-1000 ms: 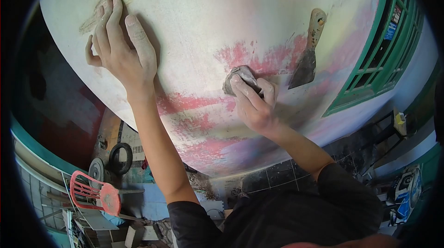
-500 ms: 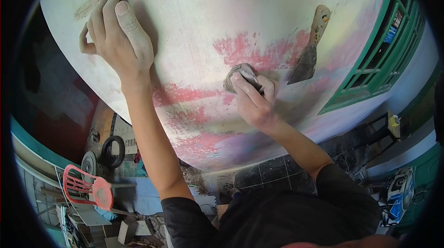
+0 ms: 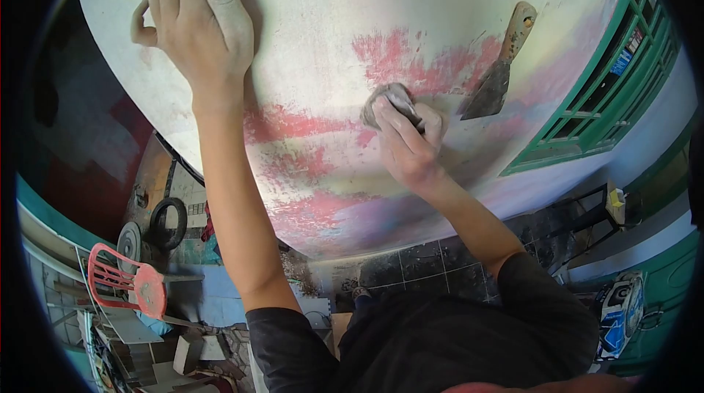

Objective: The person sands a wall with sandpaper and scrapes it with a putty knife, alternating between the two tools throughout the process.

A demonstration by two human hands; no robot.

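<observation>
Dust-coated, my left hand (image 3: 205, 30) lies on the pale wall (image 3: 308, 34) with fingers stretched out, its fingertips near the top edge of the view. My right hand (image 3: 412, 145) grips a folded grey piece of sandpaper (image 3: 378, 103), pressed to the wall beside patches of worn red paint (image 3: 400, 59). To the right of that hand, a putty knife (image 3: 490, 91) with a worn wooden handle and dark blade rests against the wall, handle upward.
A green barred window (image 3: 587, 118) is at right. Below left are a red plastic chair (image 3: 150, 294), a tyre (image 3: 169, 224) and scattered boards. Dark floor tiles (image 3: 422, 265) show under the wall. A blue-and-white package (image 3: 620, 316) and a small table (image 3: 614, 210) stand at lower right.
The view has shifted, so the wall, putty knife and both hands sit higher in it. My right hand keeps its grip on the sandpaper near the same red patches.
</observation>
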